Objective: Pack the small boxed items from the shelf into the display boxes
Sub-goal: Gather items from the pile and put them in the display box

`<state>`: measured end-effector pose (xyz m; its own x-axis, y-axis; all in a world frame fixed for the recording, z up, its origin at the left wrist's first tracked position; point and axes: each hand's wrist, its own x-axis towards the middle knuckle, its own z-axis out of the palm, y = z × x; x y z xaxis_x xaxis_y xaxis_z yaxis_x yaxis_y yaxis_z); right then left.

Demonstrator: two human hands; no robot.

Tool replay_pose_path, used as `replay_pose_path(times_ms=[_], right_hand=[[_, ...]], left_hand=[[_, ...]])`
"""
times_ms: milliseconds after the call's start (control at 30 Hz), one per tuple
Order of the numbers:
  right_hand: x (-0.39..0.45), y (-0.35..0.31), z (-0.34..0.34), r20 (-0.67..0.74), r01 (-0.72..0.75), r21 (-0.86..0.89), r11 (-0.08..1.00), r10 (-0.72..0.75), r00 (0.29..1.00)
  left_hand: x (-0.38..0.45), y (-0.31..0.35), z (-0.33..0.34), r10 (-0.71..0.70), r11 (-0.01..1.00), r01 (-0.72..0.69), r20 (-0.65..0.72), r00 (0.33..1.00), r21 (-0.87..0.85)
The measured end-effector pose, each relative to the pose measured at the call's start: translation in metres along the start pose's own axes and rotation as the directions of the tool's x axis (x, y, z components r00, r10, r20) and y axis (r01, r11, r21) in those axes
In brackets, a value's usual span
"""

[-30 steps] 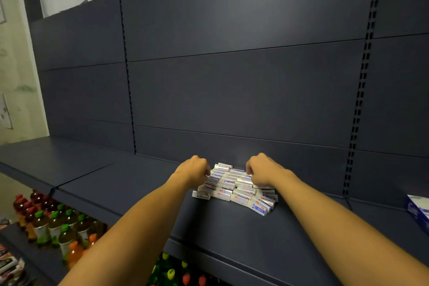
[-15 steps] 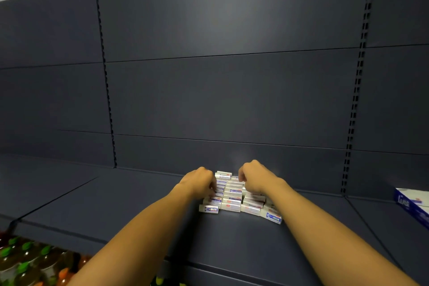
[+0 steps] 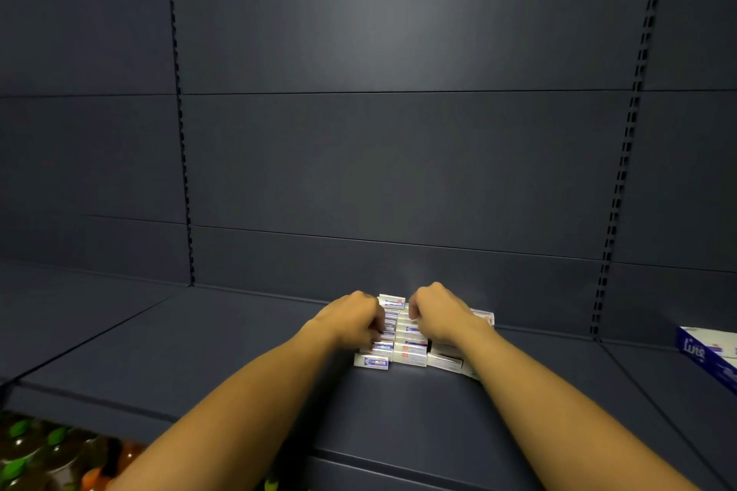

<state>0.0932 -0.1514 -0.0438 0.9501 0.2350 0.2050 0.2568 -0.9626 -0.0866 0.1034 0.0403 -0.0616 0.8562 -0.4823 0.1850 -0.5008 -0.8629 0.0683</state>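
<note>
Several small white boxes with blue and red print (image 3: 406,351) lie in a loose pile on the dark shelf (image 3: 239,351), close to its back panel. My left hand (image 3: 353,319) rests on the left side of the pile with its fingers curled down onto the boxes. My right hand (image 3: 436,313) sits on the right side, fingers curled into the pile as well. The two hands are close together, and both cover much of the pile. A blue and white display box (image 3: 708,357) shows at the right edge of the shelf.
The shelf's back panels rise dark and bare, with slotted uprights (image 3: 622,171) on both sides. Bottles with green and orange caps (image 3: 36,454) stand on a lower shelf at bottom left. The shelf's front edge (image 3: 359,458) runs below my forearms.
The view has swung right and lower, so the bottles have slid almost out of frame. Both hands have drawn closer together on the pile, which looks more bunched up.
</note>
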Motion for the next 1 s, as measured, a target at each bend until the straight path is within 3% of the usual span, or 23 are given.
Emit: replay_pose_path(times_ms=[400,667,1000], right_hand=[[0.01,-0.012,0.007,0.073,0.025,-0.051,0.998,-0.021,0.997],[0.014,-0.013,0.011,0.131,0.017,-0.087,0.996,-0.005,0.991],[0.014,-0.019,0.01,0.18,-0.017,-0.066,0.998,0.029,0.983]], left_hand=[[0.006,0.001,-0.003,-0.009,1.0,0.01,0.045,0.999,-0.029],[0.002,-0.01,-0.023,-0.022,0.998,0.019,-0.053,0.998,-0.054],[-0.011,-0.021,-0.029,-0.054,0.998,0.052,-0.065,0.996,-0.03]])
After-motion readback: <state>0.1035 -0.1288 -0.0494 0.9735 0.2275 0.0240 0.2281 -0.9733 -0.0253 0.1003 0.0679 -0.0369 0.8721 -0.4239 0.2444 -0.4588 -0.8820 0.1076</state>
